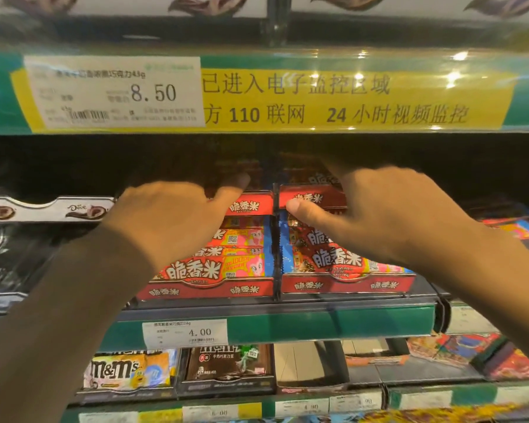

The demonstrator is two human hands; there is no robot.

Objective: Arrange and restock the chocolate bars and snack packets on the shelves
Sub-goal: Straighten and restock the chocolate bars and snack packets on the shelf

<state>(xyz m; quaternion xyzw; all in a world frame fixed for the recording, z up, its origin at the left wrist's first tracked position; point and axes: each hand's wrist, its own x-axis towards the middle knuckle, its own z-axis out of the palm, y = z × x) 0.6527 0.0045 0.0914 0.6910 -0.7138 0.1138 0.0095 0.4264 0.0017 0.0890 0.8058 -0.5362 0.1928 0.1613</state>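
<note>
Green-edged shelf rail [333, 322] at 6 o'clock; yellow surveillance notice [333, 99] at 12 o'clock, ceiling-light glare on it.

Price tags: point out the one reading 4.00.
The small white price tag on the green rail under the red chocolate display boxes; the larger tag above reads 8.50.
</note>
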